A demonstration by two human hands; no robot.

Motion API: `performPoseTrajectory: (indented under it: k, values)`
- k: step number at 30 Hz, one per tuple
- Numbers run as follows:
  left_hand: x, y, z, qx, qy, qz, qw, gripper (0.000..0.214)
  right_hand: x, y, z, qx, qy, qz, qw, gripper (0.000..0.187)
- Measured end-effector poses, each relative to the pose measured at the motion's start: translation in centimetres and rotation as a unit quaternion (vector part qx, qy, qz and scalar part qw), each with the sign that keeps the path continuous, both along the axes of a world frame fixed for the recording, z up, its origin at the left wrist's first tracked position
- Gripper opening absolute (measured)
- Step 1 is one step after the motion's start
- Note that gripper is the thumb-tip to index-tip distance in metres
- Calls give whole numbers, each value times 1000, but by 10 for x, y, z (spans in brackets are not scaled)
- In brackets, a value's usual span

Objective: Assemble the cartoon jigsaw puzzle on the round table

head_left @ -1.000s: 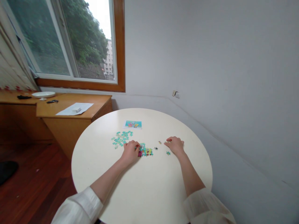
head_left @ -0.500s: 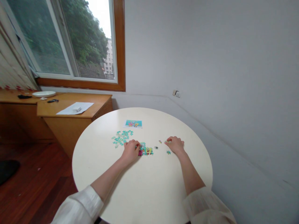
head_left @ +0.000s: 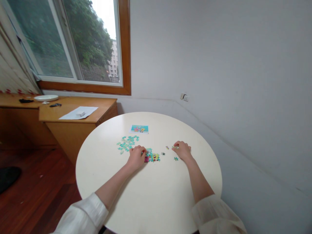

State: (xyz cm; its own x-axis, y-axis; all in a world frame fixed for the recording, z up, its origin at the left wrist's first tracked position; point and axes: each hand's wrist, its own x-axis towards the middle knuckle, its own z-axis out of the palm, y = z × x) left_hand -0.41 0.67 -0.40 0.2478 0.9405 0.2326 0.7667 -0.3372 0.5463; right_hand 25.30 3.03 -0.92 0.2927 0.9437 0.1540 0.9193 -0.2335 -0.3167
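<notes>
One part-joined puzzle (head_left: 153, 156) sits on the table (head_left: 148, 195), left hand (head_left: 137, 156) curled over its left edge, right hand (head_left: 183, 150) bent around a loose piece (head_left: 175, 147), can't tell if either grips; piece likely light, stiff, thin, best pinched by opposite edges.
</notes>
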Motion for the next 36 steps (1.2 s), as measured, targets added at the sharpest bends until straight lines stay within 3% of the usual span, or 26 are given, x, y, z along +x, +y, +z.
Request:
performPoseTrajectory:
  k: [9, 22, 29, 36]
  values:
    - [0, 1, -1, 3, -3, -3, 1000, 23, -5, -1, 0, 42, 89, 28, 995, 11]
    - [1, -1, 1, -1, -6, -2, 1000, 21, -8, 4, -4, 49, 140, 50, 988, 15]
    - [1, -1, 1, 0, -9, -2, 1000, 22, -7, 3, -5, 32, 48, 26, 998, 17]
    - [1, -1, 0, 3, -15, 3, 1000, 22, -13, 0, -4, 6, 25, 93, 995, 27]
